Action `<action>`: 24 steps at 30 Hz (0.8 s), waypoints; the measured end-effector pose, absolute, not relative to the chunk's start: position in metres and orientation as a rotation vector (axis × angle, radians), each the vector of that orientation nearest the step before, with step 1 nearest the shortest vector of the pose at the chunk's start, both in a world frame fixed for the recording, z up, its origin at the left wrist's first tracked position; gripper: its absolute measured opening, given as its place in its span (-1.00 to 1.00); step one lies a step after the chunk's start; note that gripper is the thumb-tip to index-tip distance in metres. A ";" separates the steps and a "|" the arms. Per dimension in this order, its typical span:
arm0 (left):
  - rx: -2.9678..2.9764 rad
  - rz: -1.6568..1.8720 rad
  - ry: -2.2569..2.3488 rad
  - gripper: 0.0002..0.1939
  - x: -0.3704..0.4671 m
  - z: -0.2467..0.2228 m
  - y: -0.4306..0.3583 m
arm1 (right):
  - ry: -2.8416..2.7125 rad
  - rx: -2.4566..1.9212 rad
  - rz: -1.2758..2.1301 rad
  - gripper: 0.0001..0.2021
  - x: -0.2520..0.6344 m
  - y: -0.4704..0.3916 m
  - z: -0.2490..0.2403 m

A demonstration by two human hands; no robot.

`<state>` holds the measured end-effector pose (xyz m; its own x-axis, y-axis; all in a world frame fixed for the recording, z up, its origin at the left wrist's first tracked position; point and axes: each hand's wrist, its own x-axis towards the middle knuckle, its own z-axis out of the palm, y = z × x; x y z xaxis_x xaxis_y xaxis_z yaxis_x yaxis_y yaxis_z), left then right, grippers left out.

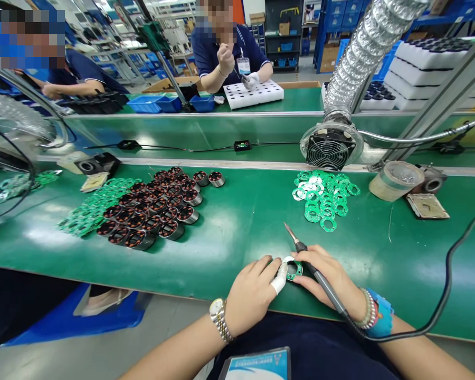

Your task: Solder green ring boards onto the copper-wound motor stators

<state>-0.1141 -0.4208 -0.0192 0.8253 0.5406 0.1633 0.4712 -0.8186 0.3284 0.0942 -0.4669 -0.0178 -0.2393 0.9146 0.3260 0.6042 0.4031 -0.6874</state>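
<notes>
Near the front edge of the green table, my left hand (255, 290) grips the left side of a green ring-shaped circuit board (298, 268), a white wrap on one finger. My right hand (328, 274) has its fingertips at the ring's right side and also holds a soldering iron (320, 279), whose tip points up and left, away from the ring. A loose pile of green ring boards (326, 198) lies beyond my right hand. To the left stand several motor stators (154, 206) with dark and copper tops, next to more ring boards (98, 206).
A fan (330, 150) with a silver duct stands at the table's back edge. At right are a round tub (396, 180), a soldering stand (433, 179) and a sponge tray (427, 206). The iron's cable curves at far right. People work across the divider.
</notes>
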 end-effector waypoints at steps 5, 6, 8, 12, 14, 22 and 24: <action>2.286 0.220 0.880 -0.64 -0.113 -0.002 -0.399 | -1.887 -1.297 0.509 -0.70 0.096 -0.469 -0.013; 2.248 0.199 0.909 -0.54 -0.110 -0.002 -0.397 | -1.851 -1.319 0.477 -0.70 0.100 -0.468 -0.011; 2.264 0.149 0.880 -0.33 -0.101 -0.004 -0.397 | -1.786 -1.385 0.371 -0.70 0.111 -0.464 -0.008; 2.255 0.056 0.782 -0.42 -0.082 -0.011 -0.393 | -1.769 -1.511 0.110 -0.64 0.147 -0.448 -0.012; 2.217 0.050 0.804 -0.50 -0.075 -0.011 -0.376 | -1.821 -1.560 0.065 -0.62 0.164 -0.440 -0.020; 2.303 0.358 1.367 -0.52 -0.031 -0.002 -0.183 | -1.901 -1.633 0.045 -0.66 0.175 -0.427 -0.049; 2.271 0.387 1.467 -0.48 -0.014 -0.004 -0.135 | -1.877 -1.642 0.043 -0.67 0.174 -0.426 -0.054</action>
